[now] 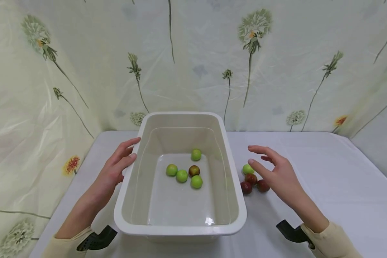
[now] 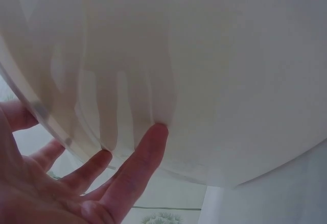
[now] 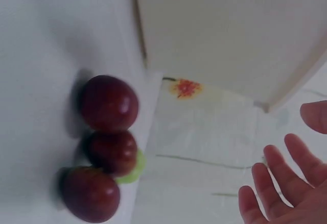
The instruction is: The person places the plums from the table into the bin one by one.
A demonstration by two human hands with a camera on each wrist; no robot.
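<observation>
A deep white plastic tub (image 1: 180, 229) stands in the middle of the head view. On its floor lie several round green fruits (image 1: 181, 176) and one reddish-brown, plum-like fruit (image 1: 194, 171). My left hand (image 1: 113, 165) is at the tub's left rim, and in the left wrist view its fingertips (image 2: 160, 130) touch the outer wall. To the tub's right, dark red plums (image 3: 109, 103) sit in a cluster on the table with a green fruit (image 1: 247, 169) behind them. Above this cluster hovers my right hand (image 1: 280, 175), fingers spread and gently bent, holding nothing.
A white cloth covers the table (image 1: 325, 186), which extends to the right of the fruit. Behind and to the left hangs a pale sheet (image 1: 193, 71) printed with dandelions. Each wrist wears a black strap mount (image 1: 98, 239).
</observation>
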